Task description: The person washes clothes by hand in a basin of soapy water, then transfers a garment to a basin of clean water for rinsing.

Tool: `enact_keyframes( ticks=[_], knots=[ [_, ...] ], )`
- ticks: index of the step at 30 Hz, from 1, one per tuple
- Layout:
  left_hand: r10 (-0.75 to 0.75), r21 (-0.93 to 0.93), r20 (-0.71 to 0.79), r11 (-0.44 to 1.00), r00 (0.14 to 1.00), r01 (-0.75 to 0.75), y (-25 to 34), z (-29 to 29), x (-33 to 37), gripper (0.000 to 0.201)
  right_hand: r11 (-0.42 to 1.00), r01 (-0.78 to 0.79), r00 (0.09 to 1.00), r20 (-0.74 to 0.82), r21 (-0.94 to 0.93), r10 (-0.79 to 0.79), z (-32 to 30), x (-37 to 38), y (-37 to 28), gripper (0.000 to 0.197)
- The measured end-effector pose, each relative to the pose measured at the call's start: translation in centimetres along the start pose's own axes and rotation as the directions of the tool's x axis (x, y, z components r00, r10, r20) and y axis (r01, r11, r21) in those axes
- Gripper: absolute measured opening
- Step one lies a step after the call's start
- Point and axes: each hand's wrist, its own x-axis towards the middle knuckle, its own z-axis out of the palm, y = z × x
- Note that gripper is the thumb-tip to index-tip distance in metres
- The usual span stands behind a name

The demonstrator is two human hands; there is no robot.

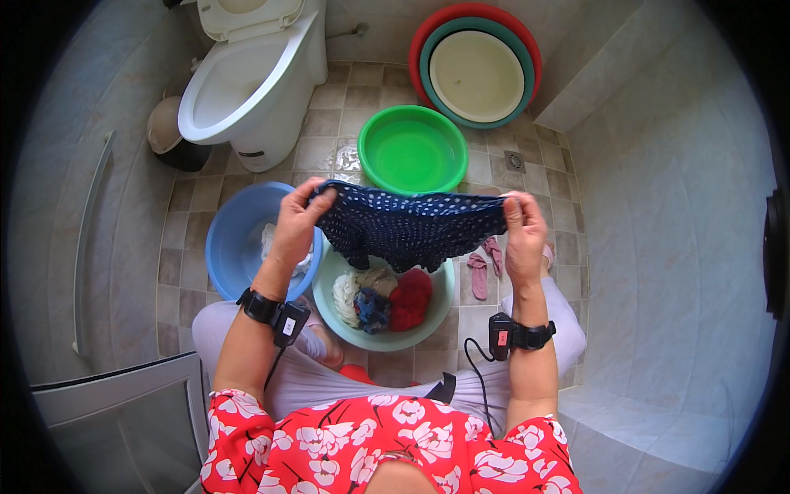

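A navy garment with white dots (403, 222) is stretched out wide between my two hands. My left hand (300, 216) pinches its upper left corner, and my right hand (523, 235) pinches the upper right corner. The garment hangs over the far part of a pale green basin (329, 325). In that basin lie a twisted white cloth (346, 298), a beige cloth (377, 281), a blue patterned cloth (372, 310) and a red cloth (410, 300). Beside it on the left stands a blue basin (226, 239) with white cloth (300, 262) in it.
A bright green basin (366, 156) holding water stands beyond the garment. Stacked basins (477, 74) lean at the far wall. Pink socks (478, 276) lie on the tiles near a floor drain (514, 161). A toilet (247, 90) and a bin (177, 136) are at far left.
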Motion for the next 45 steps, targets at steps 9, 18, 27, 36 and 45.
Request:
enact_keyframes(
  ticks=[9, 18, 27, 36, 45],
  knots=[
    [-0.352, 0.103, 0.084, 0.934, 0.932, 0.343, -5.5, -1.7, -0.3, 0.019, 0.952, -0.302, 0.948, 0.096, -0.047, 0.305, 0.0, -1.6, 5.3, 0.019],
    [-0.001, 0.040, 0.197, 0.999, 0.980, -0.007, 2.7, 2.0, -1.2, 0.061, 0.978, -0.080, 0.992, 0.116, 0.192, 0.058, 2.0, -0.1, -2.4, 0.019],
    [-0.245, 0.862, 0.411, 0.417, 0.878, -0.288, -4.5, 0.3, -1.1, 0.011, 0.942, -0.335, 0.921, 0.202, -0.028, 0.333, 2.5, -2.7, 7.1, 0.017],
    [0.006, -0.054, 0.338, 0.998, 0.941, 0.013, -1.1, 5.2, -1.0, 0.069, 0.985, -0.173, 0.885, 0.437, -0.015, 0.162, 9.5, -1.8, -2.4, 0.041],
    [-0.340, -0.315, 0.290, 0.849, 0.895, 0.425, -6.2, 4.6, -1.1, 0.084, 0.902, 0.317, 0.849, 0.511, -0.294, -0.132, 10.6, -3.1, 5.7, 0.044]
  ],
)
